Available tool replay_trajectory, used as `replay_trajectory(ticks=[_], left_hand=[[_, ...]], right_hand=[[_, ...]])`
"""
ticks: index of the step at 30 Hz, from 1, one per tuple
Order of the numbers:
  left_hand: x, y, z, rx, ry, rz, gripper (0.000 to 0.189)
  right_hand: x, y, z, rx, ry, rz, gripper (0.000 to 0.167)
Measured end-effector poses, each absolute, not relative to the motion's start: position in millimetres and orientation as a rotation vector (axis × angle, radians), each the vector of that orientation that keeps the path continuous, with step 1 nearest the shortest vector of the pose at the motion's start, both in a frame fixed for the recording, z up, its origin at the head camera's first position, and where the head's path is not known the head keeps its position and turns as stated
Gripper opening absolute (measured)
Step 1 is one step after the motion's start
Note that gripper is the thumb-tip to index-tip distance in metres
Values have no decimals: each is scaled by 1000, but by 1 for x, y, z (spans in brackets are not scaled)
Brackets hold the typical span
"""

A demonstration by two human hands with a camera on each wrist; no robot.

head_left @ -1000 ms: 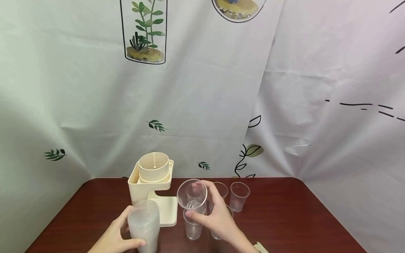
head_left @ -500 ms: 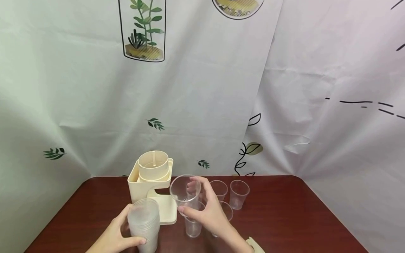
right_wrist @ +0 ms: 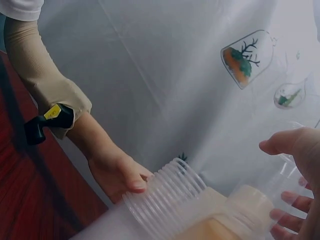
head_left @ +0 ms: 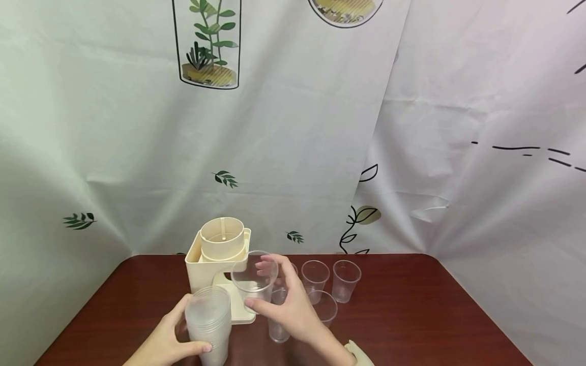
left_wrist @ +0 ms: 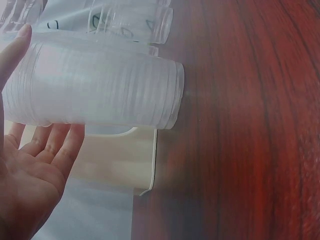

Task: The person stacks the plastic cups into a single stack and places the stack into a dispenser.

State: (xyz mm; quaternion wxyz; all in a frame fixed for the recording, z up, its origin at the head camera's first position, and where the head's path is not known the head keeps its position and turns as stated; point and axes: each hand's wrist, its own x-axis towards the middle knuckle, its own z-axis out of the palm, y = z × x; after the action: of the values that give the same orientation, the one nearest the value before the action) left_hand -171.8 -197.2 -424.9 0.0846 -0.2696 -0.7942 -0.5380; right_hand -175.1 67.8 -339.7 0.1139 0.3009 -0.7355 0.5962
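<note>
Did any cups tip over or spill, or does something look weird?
Nothing looks spilled or tipped: the cups on the table stand upright. The left hand holds the cup stack, the right hand a single cup. Only the backdrop behind looks messy, because it's creased.

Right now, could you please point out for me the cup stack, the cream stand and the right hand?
Cup stack (left_wrist: pixel 100 82), left wrist view: side of the nested cups.
Cream stand (head_left: pixel 204 274), head view: front wall.
Right hand (head_left: pixel 295 309), head view: back of the hand.
</note>
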Motion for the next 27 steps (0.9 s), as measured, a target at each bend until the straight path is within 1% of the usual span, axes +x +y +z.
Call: replay_trajectory(ticks=[6, 18, 22, 27], left_hand=[[-173, -198, -427, -899, -2317, -1573, 70], [-172, -198, -425, -844, -2357, -1630, 68], [-171, -198, -424, -828, -2365, -1660, 67], [-172, -198, -426, -846, -2357, -1654, 67]], right_hand=[[-173, 62, -335, 912, -2128, 1766, 63], [-175, 51, -330, 1033, -2026, 1832, 62], [-176, 47, -331, 1091, -1971, 1779, 63], [-176, 41, -332, 1114, -1942, 1812, 65]])
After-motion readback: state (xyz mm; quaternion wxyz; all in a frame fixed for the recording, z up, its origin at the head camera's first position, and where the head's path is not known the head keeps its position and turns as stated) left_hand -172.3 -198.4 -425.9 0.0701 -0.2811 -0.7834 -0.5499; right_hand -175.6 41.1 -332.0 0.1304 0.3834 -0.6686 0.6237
